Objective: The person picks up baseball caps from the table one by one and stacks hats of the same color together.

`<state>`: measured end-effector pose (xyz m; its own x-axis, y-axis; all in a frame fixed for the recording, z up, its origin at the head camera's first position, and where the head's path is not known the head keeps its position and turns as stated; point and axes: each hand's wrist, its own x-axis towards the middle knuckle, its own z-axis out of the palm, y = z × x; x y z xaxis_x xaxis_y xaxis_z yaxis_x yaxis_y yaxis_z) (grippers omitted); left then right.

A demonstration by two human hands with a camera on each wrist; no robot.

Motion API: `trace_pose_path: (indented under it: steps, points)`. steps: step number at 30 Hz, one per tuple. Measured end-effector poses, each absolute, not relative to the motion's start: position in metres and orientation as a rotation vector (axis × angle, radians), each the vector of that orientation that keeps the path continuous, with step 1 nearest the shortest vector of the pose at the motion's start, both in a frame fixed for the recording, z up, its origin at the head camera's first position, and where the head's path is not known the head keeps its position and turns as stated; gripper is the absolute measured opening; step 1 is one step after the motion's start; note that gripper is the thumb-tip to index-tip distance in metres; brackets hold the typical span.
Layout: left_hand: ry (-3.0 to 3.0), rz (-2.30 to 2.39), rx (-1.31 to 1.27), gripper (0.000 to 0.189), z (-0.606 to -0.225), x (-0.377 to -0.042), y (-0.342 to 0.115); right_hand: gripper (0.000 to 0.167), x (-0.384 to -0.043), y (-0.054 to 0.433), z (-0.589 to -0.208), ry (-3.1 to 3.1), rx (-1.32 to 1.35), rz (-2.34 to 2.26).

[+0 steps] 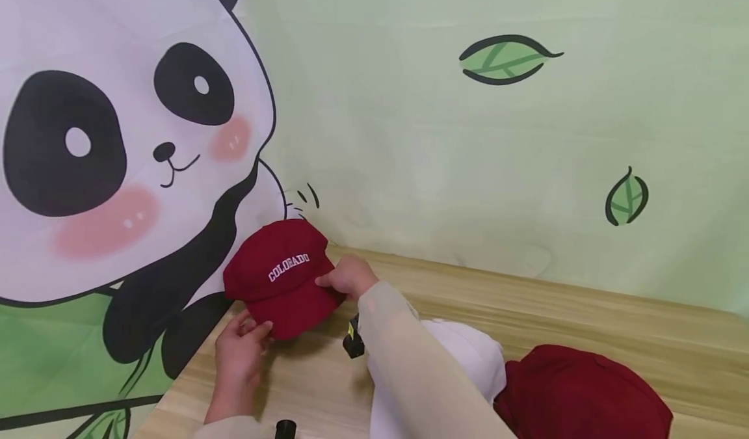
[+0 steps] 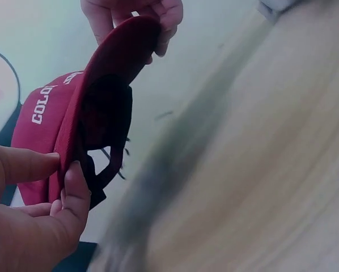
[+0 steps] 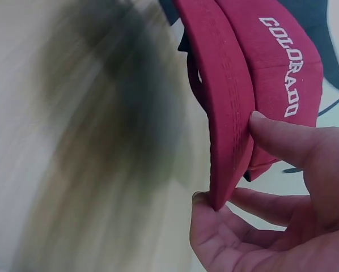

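A dark red baseball cap (image 1: 281, 263) with white COLORADO lettering is held up over the left part of the table, brim toward me. My left hand (image 1: 238, 354) pinches the brim's left side, thumb on top and fingers beneath, as the left wrist view shows. On the opposite side of the brim, my right hand (image 1: 350, 275) grips with the thumb above and fingertips at the lower edge. In the left wrist view the dark inside of the cap (image 2: 107, 107) and its rear strap (image 2: 114, 168) can be seen.
On the wooden table (image 1: 702, 335) a white cap (image 1: 468, 351) lies partly behind my right sleeve, with another dark red cap (image 1: 585, 393) beside it. A small black object (image 1: 285, 428) stands at the bottom edge. Behind hangs a green cloth (image 1: 409, 133) with a printed panda.
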<state>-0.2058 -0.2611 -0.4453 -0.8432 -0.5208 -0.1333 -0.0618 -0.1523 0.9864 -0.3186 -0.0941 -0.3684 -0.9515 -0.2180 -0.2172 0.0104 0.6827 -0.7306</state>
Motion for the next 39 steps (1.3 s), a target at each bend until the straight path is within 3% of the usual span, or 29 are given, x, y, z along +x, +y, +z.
trace_pose_path:
  steps: [9, 39]
  points:
    - [-1.806, -2.084, 0.576, 0.060, -0.421, -0.197, -0.250, 0.030, -0.305, -0.074, -0.340, 2.579, -0.207, -1.218]
    - [-1.931, -2.133, 0.387, 0.059, -0.379, -0.180, -0.184, 0.042, -0.278, 0.021, -0.319, 2.515, -0.167, -1.397]
